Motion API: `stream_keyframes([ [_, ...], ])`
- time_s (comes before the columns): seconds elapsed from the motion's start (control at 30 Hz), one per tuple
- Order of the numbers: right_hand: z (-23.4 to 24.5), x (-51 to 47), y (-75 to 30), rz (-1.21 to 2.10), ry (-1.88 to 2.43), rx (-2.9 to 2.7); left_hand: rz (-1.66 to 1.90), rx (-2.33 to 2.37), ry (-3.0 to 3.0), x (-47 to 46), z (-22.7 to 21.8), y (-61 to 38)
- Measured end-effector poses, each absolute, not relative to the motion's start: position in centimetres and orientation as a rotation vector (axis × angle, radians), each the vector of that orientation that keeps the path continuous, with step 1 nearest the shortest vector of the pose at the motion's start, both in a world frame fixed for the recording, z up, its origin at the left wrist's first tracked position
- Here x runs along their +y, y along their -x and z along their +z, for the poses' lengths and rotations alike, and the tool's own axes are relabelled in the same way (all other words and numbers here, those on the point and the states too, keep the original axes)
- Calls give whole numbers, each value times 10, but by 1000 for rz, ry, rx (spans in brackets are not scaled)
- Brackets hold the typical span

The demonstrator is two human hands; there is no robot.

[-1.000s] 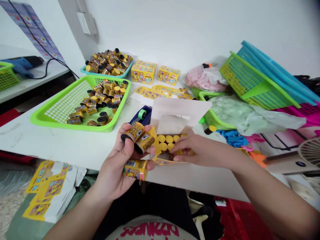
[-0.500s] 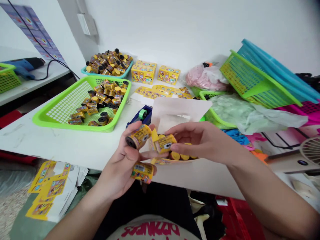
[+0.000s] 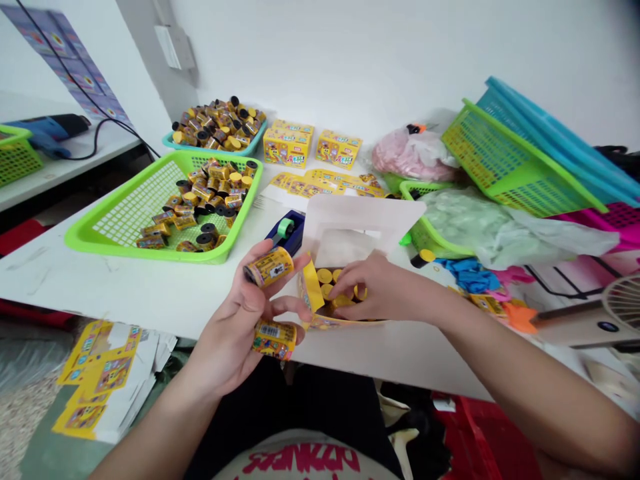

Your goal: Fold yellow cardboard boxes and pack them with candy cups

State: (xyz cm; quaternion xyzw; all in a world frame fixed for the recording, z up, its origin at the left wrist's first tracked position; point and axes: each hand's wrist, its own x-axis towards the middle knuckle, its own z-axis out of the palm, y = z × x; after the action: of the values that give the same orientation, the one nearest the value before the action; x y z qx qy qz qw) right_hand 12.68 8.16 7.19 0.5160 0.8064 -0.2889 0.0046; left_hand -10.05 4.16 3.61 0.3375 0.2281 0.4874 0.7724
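Two small yellow labelled canisters are in my left hand (image 3: pixel 235 320): an upper canister (image 3: pixel 270 267) with a black end lies between thumb and fingers, and a lower canister (image 3: pixel 274 339) is gripped by the other fingers. Just right of them stands an open carton (image 3: pixel 314 285), its white lid (image 3: pixel 363 213) raised. Inside, several canisters (image 3: pixel 325 276) stand with yellow caps up. My right hand (image 3: pixel 373 290) reaches down into the carton, its fingers closed around a yellow-capped canister (image 3: pixel 344 303) that they partly hide.
A green basket (image 3: pixel 150 257) of canisters stands left, with a blue basket (image 3: pixel 255 148) of more behind. Near the carton are a tape dispenser (image 3: pixel 287 230), closed boxes (image 3: pixel 287 145), flat printed cartons (image 3: pixel 320 181), a loose canister (image 3: pixel 423 258) and bagged goods (image 3: pixel 480 223).
My right hand has lowered a canister from beside my left hand into the carton. My left hand has shifted slightly left, still holding two canisters.
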Motion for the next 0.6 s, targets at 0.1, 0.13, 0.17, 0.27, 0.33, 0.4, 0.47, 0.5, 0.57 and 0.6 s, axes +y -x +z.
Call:
stream_keyframes([
  [0.1, 78, 84, -126, -897, -1581, 2565, 999, 510, -746, 41, 36, 101],
  [0.13, 81, 84, -127, -910, -1613, 2619, 975, 511, -752, 41, 35, 100],
  [0.17, 85, 82, -127, -934, -1649, 2682, 950, 502, -762, 40, 34, 100],
  [0.27, 97, 72, -122, -1097, -1650, 2843, 876, 425, -828, 39, 29, 97],
  [0.33, 103, 64, -114, -1195, -1578, 2891, 845, 373, -864, 38, 26, 95],
  [0.4, 106, 58, -108, -1162, -1570, 2934, 833, 358, -852, 38, 25, 93],
  [0.47, 105, 55, -107, -1017, -1591, 3026, 843, 393, -810, 38, 27, 91],
  [0.5, 104, 56, -108, -956, -1593, 3074, 849, 426, -784, 39, 28, 90],
  [0.57, 99, 59, -111, -983, -1550, 3131, 851, 485, -743, 39, 31, 87],
  [0.6, 96, 61, -112, -1059, -1518, 3127, 844, 503, -730, 40, 31, 85],
])
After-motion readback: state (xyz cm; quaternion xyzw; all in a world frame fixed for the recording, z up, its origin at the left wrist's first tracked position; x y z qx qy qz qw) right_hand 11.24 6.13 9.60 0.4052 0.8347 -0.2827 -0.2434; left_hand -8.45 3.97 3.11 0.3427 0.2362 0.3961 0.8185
